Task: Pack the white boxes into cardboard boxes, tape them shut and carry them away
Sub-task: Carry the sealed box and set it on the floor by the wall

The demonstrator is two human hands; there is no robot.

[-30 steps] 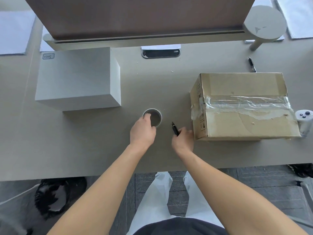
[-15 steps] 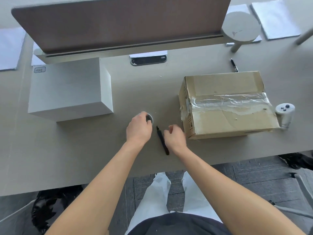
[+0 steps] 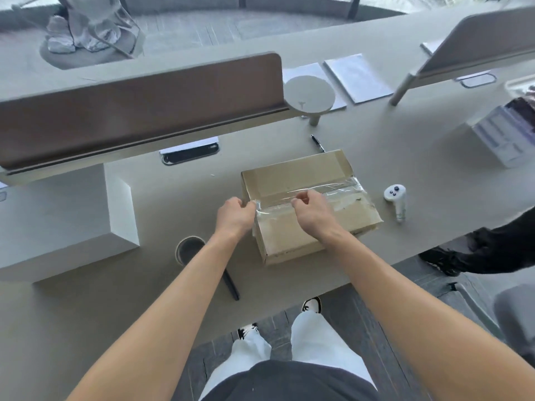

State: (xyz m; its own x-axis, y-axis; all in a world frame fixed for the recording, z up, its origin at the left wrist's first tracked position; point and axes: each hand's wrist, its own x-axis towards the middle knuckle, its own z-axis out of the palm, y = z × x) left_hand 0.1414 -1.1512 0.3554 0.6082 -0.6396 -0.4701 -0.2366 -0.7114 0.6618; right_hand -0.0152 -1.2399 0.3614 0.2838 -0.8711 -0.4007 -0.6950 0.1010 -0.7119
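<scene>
Head view: cardboard box (image 3: 301, 180) on desk (image 3: 86, 308), clear tape (image 3: 341, 195) along top seam; left hand (image 3: 234, 217) curled at box's left end, pinching tape edge; right hand (image 3: 311, 211) fingertips pinching tape mid-seam; white box (image 3: 58, 224) left; tape roll (image 3: 188, 250) and black marker (image 3: 231, 285) near front edge

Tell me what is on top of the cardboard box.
On the cardboard box, clear tape runs along the closed flaps. The left hand and right hand pinch it at the left end. The contents are hidden.
</scene>
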